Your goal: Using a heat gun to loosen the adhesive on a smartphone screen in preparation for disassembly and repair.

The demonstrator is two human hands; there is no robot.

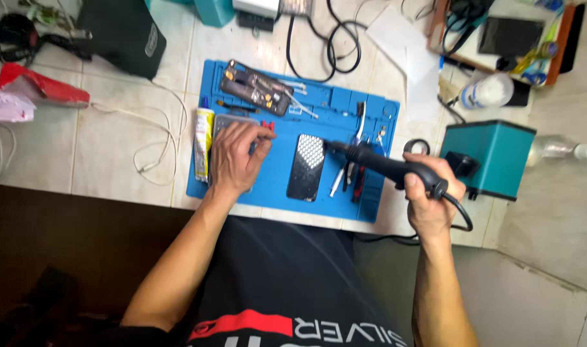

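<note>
My right hand [428,196] grips a black hot-air handpiece [383,166], its nozzle pointing left at a dark phone [307,166] lying flat on the blue work mat [277,170]. My left hand [237,154] rests fingers-down on a small clear plastic box [232,122] at the mat's left side, next to a red-handled tool [268,124]. An opened phone body [255,88] lies at the mat's far edge.
A teal rework station [492,157] stands right of the mat, cabled to the handpiece. A glue tube [203,141] lies on the mat's left edge. Tweezers and small tools [354,173] lie right of the phone. A black box [123,32], red packet [33,90] and cables sit around.
</note>
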